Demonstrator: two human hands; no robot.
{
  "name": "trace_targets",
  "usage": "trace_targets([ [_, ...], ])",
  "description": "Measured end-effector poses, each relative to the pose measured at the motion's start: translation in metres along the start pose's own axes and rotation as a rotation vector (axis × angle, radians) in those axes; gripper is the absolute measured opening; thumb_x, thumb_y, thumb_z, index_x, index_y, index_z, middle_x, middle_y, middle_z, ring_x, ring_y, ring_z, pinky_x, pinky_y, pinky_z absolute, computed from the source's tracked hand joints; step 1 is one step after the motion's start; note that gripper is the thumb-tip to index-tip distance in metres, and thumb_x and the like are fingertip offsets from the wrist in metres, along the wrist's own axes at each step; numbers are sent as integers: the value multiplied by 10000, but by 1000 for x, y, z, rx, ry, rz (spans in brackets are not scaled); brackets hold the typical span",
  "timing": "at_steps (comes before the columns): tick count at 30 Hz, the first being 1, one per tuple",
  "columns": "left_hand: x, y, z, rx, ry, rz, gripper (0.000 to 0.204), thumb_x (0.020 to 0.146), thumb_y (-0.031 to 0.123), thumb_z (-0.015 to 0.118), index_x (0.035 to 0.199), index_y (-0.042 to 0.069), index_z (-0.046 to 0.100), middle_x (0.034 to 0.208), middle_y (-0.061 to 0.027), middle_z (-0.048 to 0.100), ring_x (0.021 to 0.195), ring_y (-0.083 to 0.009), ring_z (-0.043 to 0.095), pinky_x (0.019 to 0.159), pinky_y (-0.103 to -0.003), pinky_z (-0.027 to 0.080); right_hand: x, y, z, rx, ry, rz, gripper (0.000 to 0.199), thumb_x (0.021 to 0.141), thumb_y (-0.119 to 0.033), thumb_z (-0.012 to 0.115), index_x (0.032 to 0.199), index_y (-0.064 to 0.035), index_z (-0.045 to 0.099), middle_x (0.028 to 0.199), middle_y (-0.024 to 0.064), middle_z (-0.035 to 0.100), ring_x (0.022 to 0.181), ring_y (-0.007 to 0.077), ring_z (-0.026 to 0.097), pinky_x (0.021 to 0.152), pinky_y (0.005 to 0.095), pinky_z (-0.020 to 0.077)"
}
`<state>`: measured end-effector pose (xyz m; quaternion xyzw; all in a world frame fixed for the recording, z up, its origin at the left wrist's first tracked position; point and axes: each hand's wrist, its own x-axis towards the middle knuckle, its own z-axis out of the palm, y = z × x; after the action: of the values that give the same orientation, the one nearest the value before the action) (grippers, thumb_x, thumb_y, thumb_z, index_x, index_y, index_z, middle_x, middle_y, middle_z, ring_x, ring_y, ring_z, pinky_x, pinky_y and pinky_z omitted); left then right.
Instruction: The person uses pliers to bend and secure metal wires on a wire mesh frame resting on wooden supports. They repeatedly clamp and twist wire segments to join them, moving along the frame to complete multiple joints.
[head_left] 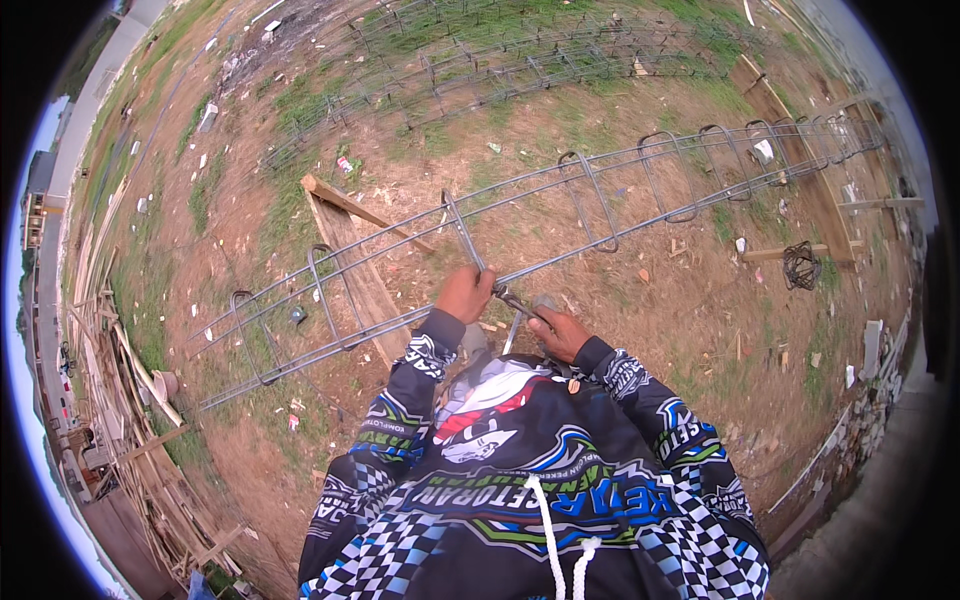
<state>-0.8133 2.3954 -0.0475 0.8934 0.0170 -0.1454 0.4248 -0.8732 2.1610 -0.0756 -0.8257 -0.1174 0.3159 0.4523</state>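
A long rebar cage [655, 217], made of thin steel bars with rectangular stirrups along it, slants across in front of me. My left hand [467, 293] is closed at the near bar, around the lower corner of a stirrup [464, 232]. In my right hand [561, 334] are tying pincers [517, 303], gripped by the handles. Their jaws meet the joint of stirrup and bar, right beside my left fingers. Any tie wire at that joint is too small to make out.
Wooden supports [345, 262] stand under the cage at left, with a plank frame [815, 205] at right. A dark wire coil [801, 267] lies by it. More rebar cages [530, 72] rest on grass beyond. Piled timber [125, 430] lies far left; rubble [850, 430] lines the right.
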Motion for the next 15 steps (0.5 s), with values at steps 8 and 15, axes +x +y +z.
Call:
trace_targets([
  [8, -1, 4, 0, 19, -5, -46, 470, 933, 356, 541, 804, -87, 629, 668, -292, 575, 642, -419, 603, 650, -486, 445, 1, 25, 28, 33, 213, -166, 526, 1002, -465, 478, 1163, 26, 578, 835, 255, 635, 814, 427, 635, 747, 481, 477],
  [15, -1, 4, 0, 117, -1, -79, 457, 925, 348, 519, 771, -71, 618, 713, -299, 603, 727, -472, 616, 690, -518, 466, -19, -24, -6, 123, -11, 52, 491, 1009, -455, 474, 1095, 13, 593, 787, 224, 624, 766, 402, 637, 723, 462, 472],
])
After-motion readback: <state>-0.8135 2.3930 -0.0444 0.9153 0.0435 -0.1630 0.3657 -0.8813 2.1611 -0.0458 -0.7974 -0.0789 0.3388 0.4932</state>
